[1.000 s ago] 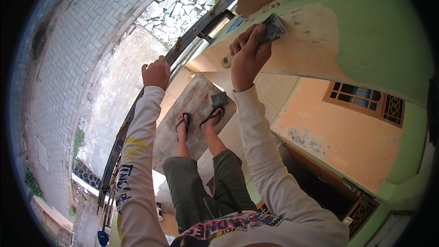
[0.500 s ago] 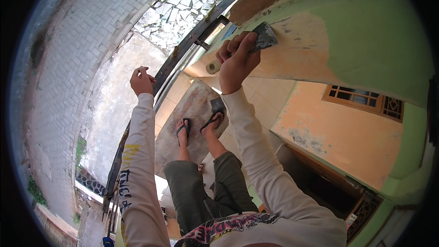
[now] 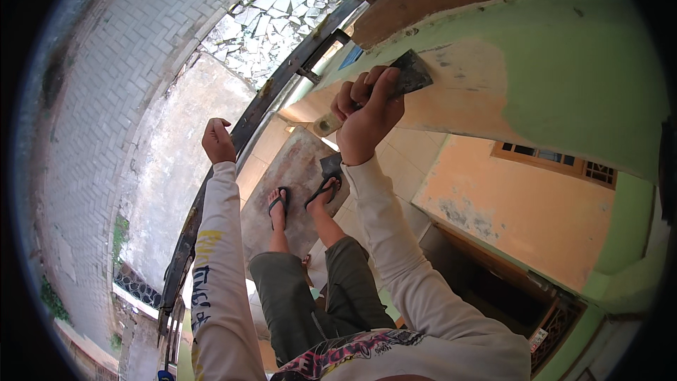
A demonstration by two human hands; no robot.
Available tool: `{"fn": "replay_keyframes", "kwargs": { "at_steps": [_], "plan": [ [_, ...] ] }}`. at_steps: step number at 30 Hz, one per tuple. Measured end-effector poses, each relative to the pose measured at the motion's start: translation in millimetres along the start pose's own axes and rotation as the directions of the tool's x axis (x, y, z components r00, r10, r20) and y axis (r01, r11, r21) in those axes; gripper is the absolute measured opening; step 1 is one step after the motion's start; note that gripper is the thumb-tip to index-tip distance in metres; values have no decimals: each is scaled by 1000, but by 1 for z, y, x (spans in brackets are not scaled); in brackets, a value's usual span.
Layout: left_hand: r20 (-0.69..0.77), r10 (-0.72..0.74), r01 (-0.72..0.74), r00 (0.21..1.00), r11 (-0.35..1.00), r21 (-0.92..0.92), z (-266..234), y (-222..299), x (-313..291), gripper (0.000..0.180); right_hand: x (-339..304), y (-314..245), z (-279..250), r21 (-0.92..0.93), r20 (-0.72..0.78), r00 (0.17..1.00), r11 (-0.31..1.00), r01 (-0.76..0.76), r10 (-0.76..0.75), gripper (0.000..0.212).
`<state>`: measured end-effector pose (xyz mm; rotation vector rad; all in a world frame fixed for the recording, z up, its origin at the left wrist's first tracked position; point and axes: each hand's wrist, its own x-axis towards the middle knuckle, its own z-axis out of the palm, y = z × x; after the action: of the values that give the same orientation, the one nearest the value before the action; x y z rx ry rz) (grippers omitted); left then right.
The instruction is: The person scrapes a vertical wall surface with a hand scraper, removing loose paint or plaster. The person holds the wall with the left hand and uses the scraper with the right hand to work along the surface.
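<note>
My right hand [image 3: 368, 116] is closed around the handle of a putty knife [image 3: 411, 74]. The knife's wide dark blade lies at the peach patch [image 3: 465, 74] on the green wall [image 3: 564, 63]; whether it touches cannot be told. The pale end of its handle sticks out below my fist. My left hand [image 3: 218, 141] is curled closed beside the dark metal beam [image 3: 271, 92]. Whether anything is inside those fingers is hidden.
I stand in black flip-flops on a stained board [image 3: 296, 162], with a dark square piece [image 3: 330, 164] by my right foot. Beyond the beam lie broken white tiles [image 3: 271, 17] and grey paving [image 3: 134, 63]. A wood-framed window [image 3: 543, 159] and a dark doorway [image 3: 486, 275] are at right.
My left hand has dropped slightly, its fingers curling in more tightly. The putty knife has shifted a little right and down in view. The whole view has tilted slightly.
</note>
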<state>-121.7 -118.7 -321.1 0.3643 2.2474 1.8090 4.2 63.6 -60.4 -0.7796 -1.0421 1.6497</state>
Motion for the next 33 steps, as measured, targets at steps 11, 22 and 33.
{"fn": "replay_keyframes", "kwargs": {
  "at_steps": [11, 22, 33],
  "plan": [
    [376, -160, 167, 913, 986, 14, -12, 2, 9, 33, 2, -30, 21, -1, -14, 1000, 1000, 5, -5, 42],
    [406, -191, 205, 894, 979, 8, -13, 12, 12, 35, 3, -44, 19, -26, -17, 999, 998, 50, -50, 43],
    [379, -140, 136, 915, 990, 37, -12, 0, 12, 35, 1, -54, 14, -83, 25, 1000, 997, -2, 4, 42]
  ]
}}
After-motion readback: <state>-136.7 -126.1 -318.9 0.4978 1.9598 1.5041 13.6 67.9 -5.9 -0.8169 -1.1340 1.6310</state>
